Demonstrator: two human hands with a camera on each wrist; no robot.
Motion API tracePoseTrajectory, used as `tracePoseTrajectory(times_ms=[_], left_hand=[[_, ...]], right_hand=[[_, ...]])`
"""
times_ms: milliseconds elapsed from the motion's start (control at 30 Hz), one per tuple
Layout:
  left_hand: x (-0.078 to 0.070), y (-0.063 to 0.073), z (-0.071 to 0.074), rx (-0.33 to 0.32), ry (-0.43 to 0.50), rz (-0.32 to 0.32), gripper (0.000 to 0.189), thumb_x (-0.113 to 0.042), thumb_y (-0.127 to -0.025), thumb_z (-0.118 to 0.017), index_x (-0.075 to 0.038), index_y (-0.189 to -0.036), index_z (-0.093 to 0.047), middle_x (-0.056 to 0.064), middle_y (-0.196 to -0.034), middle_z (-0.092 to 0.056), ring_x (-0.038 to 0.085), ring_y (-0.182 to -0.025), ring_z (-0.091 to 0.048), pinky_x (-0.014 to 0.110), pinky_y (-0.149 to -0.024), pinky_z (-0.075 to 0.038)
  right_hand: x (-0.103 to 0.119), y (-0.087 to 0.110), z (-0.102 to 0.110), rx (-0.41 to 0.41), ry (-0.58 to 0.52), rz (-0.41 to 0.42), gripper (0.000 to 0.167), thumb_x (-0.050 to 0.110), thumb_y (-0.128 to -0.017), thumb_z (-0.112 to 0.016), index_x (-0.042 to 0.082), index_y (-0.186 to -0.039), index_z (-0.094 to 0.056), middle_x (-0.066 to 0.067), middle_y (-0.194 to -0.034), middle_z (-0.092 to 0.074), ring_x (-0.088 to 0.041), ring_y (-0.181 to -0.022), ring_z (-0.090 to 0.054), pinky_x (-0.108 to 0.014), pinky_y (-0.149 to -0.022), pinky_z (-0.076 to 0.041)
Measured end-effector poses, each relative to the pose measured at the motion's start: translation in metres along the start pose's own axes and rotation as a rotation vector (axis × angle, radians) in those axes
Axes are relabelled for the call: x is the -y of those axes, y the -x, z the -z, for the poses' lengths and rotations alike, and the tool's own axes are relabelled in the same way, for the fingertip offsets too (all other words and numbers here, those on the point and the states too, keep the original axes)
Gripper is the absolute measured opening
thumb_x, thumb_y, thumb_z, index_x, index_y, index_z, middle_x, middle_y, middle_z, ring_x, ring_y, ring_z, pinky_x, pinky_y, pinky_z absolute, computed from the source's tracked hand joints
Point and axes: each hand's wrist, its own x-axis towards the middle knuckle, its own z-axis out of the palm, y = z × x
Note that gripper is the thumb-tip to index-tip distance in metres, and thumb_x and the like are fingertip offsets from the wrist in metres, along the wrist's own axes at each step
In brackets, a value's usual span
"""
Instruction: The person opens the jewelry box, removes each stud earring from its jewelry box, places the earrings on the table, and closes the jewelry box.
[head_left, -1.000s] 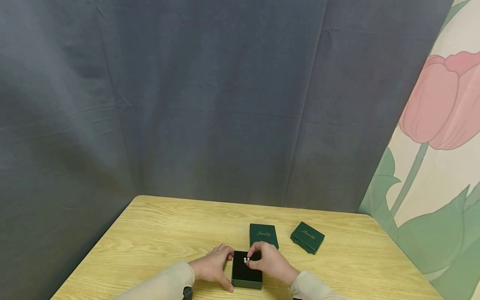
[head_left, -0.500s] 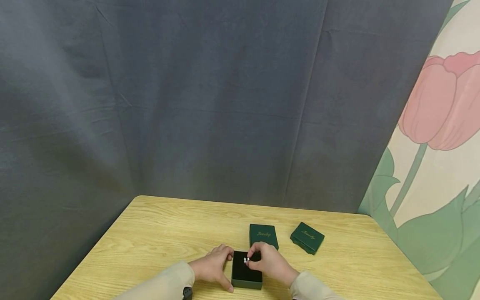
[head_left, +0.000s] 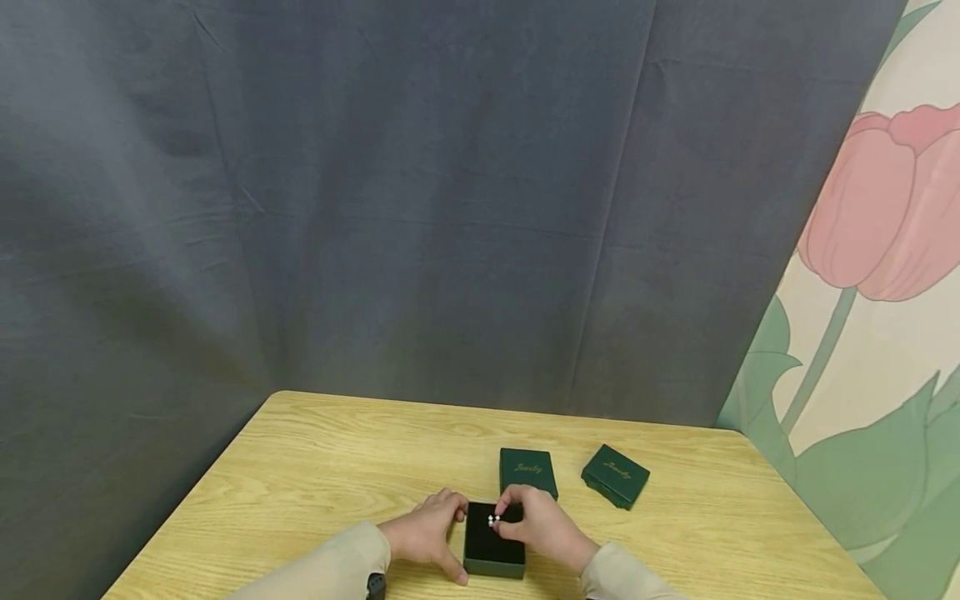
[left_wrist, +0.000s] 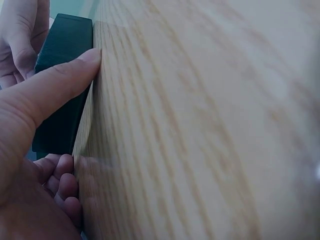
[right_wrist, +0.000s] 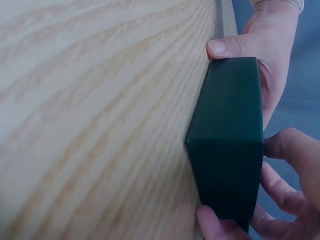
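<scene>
Box (head_left: pixel 493 569) was alr. open, L hand (head_left: pixel 426 532) gripping it, spread wide; R hand (head_left: pixel 542 523) pinched sparkly pc. (head_left: pixel 491 521) at black interior (head_left: pixel 484 547), not yet released.

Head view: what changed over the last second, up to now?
Nothing visibly moved, and nothing was taken hold of or let go. Same as before: left hand gripping the open dark-green square box with black lining; right hand pinching the small shiny silvery piece over it; both gold-lettered dark-green rectangular pieces, behind and to the right, in place.
</scene>
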Motion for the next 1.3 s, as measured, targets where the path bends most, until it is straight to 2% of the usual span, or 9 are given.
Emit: tracePoseTrajectory(times_ms=[167,433,567,667,767,833,967,1300], left_hand=[[0.0,0.0,0.0,0.001,0.003,0.003,0.069,-0.033,-0.066,-0.089,-0.016,-0.119,-0.049,-0.006,-0.1,-0.041,0.009,-0.093,-0.039,0.03,-0.088,-0.037],[0.0,0.0,0.0,-0.005,-0.026,-0.012,0.07,-0.035,-0.066,-0.089,-0.015,-0.119,-0.049,-0.007,-0.1,-0.042,0.009,-0.092,-0.039,0.029,-0.085,-0.037],[-0.001,0.001,0.0,-0.008,-0.025,-0.012,0.069,-0.034,-0.066,-0.089,-0.015,-0.119,-0.049,-0.007,-0.1,-0.042,0.009,-0.092,-0.039,0.029,-0.085,-0.037],[-0.003,0.003,0.001,-0.016,-0.013,-0.016,0.068,-0.031,-0.066,-0.089,-0.015,-0.118,-0.049,-0.006,-0.1,-0.042,0.009,-0.091,-0.038,0.029,-0.085,-0.037],[-0.004,0.004,0.001,-0.018,-0.01,-0.022,0.068,-0.029,-0.066,-0.089,-0.016,-0.118,-0.049,-0.006,-0.1,-0.042,0.008,-0.091,-0.038,0.028,-0.085,-0.037],[-0.003,0.004,0.001,-0.016,-0.011,-0.028,0.068,-0.03,-0.066,-0.089,-0.016,-0.118,-0.048,-0.006,-0.1,-0.042,0.008,-0.091,-0.038,0.028,-0.085,-0.036],[0.0,0.003,0.001,-0.012,-0.015,-0.026,0.069,-0.033,-0.066,-0.089,-0.016,-0.119,-0.048,-0.007,-0.099,-0.042,0.008,-0.092,-0.037,0.028,-0.085,-0.036],[0.0,0.001,0.0,-0.016,-0.012,-0.015,0.072,-0.035,-0.064,-0.089,-0.016,-0.12,-0.049,-0.007,-0.101,-0.042,0.009,-0.092,-0.038,0.029,-0.086,-0.037]], right_hand=[[0.0,0.0,0.0,0.005,-0.004,0.017,0.013,0.014,-0.083,-0.075,0.012,-0.086,-0.062,0.004,-0.088,-0.062,-0.011,-0.078,-0.051,-0.024,-0.066,-0.044],[0.0,0.001,0.003,0.002,-0.004,0.016,0.013,0.015,-0.084,-0.075,0.013,-0.087,-0.062,0.002,-0.092,-0.063,-0.009,-0.068,-0.046,-0.022,-0.06,-0.04],[0.004,0.003,0.008,-0.014,-0.03,0.018,0.014,0.016,-0.085,-0.074,0.012,-0.089,-0.061,0.002,-0.091,-0.062,-0.011,-0.076,-0.053,-0.027,-0.068,-0.047],[0.008,0.007,0.017,-0.045,-0.079,0.016,0.015,0.017,-0.086,-0.072,0.009,-0.093,-0.061,0.0,-0.093,-0.062,-0.019,-0.09,-0.062,-0.036,-0.079,-0.052],[0.01,0.012,0.03,-0.09,-0.105,0.001,0.017,0.02,-0.088,-0.072,0.01,-0.096,-0.061,-0.001,-0.098,-0.063,-0.025,-0.097,-0.064,-0.04,-0.083,-0.053],[0.011,0.015,0.039,-0.128,-0.099,-0.012,0.019,0.023,-0.087,-0.073,0.011,-0.096,-0.062,-0.001,-0.1,-0.064,-0.026,-0.098,-0.064,-0.04,-0.081,-0.053],[0.004,0.022,0.053,-0.154,-0.113,-0.048,0.022,0.026,-0.086,-0.073,0.01,-0.097,-0.063,-0.004,-0.102,-0.064,-0.027,-0.098,-0.064,-0.038,-0.075,-0.053],[-0.025,0.033,0.053,-0.089,-0.139,-0.066,0.016,0.016,-0.086,-0.073,0.003,-0.094,-0.066,-0.004,-0.094,-0.066,-0.021,-0.086,-0.063,-0.026,-0.072,-0.052]])
